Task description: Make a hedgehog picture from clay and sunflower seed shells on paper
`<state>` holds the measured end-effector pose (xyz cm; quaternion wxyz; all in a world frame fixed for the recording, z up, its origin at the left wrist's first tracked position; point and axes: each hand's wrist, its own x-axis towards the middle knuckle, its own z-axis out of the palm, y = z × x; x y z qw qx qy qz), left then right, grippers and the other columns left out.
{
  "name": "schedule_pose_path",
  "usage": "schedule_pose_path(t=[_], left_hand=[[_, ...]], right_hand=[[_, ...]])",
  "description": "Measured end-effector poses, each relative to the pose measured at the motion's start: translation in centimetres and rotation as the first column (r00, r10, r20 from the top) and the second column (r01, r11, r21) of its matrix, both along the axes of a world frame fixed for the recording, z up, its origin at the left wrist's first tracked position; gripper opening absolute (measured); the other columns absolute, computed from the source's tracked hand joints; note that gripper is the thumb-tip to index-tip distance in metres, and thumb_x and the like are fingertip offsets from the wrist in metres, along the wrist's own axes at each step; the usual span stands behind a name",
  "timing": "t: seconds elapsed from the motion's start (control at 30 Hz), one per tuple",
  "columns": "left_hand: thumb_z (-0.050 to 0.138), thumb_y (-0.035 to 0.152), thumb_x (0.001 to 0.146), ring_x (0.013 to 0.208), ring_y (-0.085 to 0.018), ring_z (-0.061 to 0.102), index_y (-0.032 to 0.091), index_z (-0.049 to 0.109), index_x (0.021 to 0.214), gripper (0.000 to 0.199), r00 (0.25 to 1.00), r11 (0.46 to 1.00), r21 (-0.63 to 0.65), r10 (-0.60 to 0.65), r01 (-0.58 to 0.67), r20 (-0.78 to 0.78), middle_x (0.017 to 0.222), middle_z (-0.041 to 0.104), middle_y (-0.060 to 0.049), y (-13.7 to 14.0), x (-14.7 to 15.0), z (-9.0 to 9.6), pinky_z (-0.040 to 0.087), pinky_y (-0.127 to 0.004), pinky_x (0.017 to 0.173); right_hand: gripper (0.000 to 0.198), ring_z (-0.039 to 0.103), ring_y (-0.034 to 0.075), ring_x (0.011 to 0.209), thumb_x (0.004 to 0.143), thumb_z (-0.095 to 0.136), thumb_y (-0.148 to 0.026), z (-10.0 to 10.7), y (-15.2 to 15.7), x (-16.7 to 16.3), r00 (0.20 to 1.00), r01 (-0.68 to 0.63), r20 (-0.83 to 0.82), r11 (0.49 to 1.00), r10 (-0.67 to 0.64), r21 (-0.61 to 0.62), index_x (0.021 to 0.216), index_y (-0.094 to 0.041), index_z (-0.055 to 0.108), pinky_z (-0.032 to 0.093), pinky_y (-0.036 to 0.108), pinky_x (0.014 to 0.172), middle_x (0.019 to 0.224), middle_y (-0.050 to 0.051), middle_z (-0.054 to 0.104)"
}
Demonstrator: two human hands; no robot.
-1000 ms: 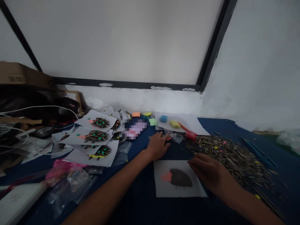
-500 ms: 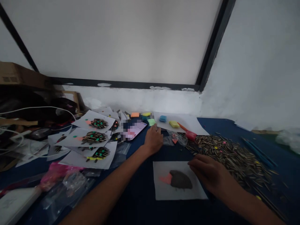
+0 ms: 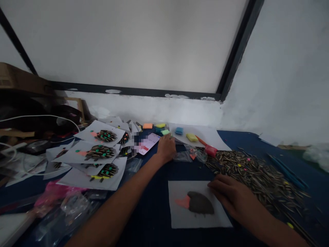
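Observation:
My left hand (image 3: 166, 150) reaches to the back of the table, fingers bent over the near side of a light green packet (image 3: 165, 131). Whether they grip it is hidden. My right hand (image 3: 228, 192) is closed, fingertips together at the upper right edge of a white sheet (image 3: 177, 219). What they may hold is too dark to make out. On the sheet sits a flat hedgehog shape with a dark body (image 3: 202, 203) and a pink snout (image 3: 183, 202). A phone (image 3: 148, 143) lies left of my left hand.
Sunflower seeds (image 3: 253, 175) spread across the right. Finished seed hedgehogs on paper (image 3: 100, 152) pile up at left, near plastic bags (image 3: 74, 206). Blue (image 3: 179, 130) and yellow packets (image 3: 191, 137), a red-capped tube (image 3: 210, 151) and a clear bag (image 3: 183, 156) lie behind the sheet.
My left hand has moved slightly forward and now covers more of the light green packet. My right hand stays at the sheet's edge. The view has shifted slightly.

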<state>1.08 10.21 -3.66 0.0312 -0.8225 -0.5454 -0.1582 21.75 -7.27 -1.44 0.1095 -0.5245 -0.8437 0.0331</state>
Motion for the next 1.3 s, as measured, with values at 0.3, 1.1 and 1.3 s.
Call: schedule_pose_path(t=[0.3,1.1,1.3], left_hand=[[0.044,0.017,0.083,0.122,-0.033,0.047,0.005,0.036,0.139,0.057,0.997,0.999,-0.005,0.045,-0.045,-0.064,0.140,0.041,-0.025,2.2,0.3,-0.2,0.022,-0.050,0.107],[0.043,0.017,0.089,0.105,-0.026,0.052,0.015,0.055,0.103,0.018,0.968,0.956,0.151,-0.243,0.250,-0.066,0.099,0.064,-0.012,-3.7,0.0,2.4,0.038,-0.038,0.091],[0.041,0.013,0.088,0.088,-0.018,0.058,0.017,0.054,0.097,0.017,0.835,0.844,0.138,-0.535,0.519,0.132,0.097,0.064,-0.006,-8.5,0.8,4.3,0.043,-0.030,0.079]], right_hand=[[0.035,0.065,0.022,0.082,0.096,0.033,-0.023,-0.4,0.1,0.3,1.000,0.011,0.010,1.000,-0.011,-0.011,0.096,-0.019,0.068,0.053,0.036,0.068,0.093,0.012,0.063],[0.030,0.063,0.017,0.071,0.096,0.038,-0.023,0.4,-0.2,-0.4,0.995,-0.053,-0.076,0.991,0.062,0.123,0.086,-0.020,0.066,0.049,0.028,0.060,0.080,0.006,0.063],[0.035,0.065,0.019,0.071,0.090,0.050,-0.031,-0.4,0.2,0.0,0.951,0.174,-0.296,0.942,-0.085,0.287,0.124,-0.021,0.053,0.052,0.030,0.059,0.091,0.007,0.068]])
